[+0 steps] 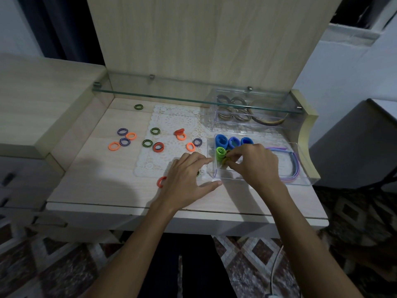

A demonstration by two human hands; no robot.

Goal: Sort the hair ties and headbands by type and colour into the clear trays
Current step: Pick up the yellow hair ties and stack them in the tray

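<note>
Right hand (255,163) was over the near clear tray (305,181), fingers curled, pinching a yellow-green hair tie (225,161) at the tray's left side, just beside a stack of green hair ties (220,152) standing on edge. Left hand (187,179) lay flat on the wooden tabletop (96,183) just left of that tray, fingers spread and straight, holding nothing, index fingertip reaching the tray's left wall and thumb near its front corner. Inside the near tray, far side: three bunches of blue hair ties (233,141) in a row. Right part of the same tray: purple and blue headbands (294,164) nested together, curving along the right wall. Far clear tray (214,123) sat behind it, under a glass shelf (171,96), with brown hair ties (233,108) and a dark headband (268,122) in it. Loose ties were spread over the left half of the table and a white lace doily (171,119): orange ones (114,146), purple-and-black striped ones (122,131), green-and-black striped ones (155,131), one of those far back near the shelf (138,107). A red tie (158,147) lay mid doily, a red-over-orange pair (180,134) further right. One orange tie (161,181) lay just by the left wrist, partly hidden. A green-black tie peeked out under the left hand; couldn't tell more. Patterned floor (247,254) showed below the table edge.
</note>
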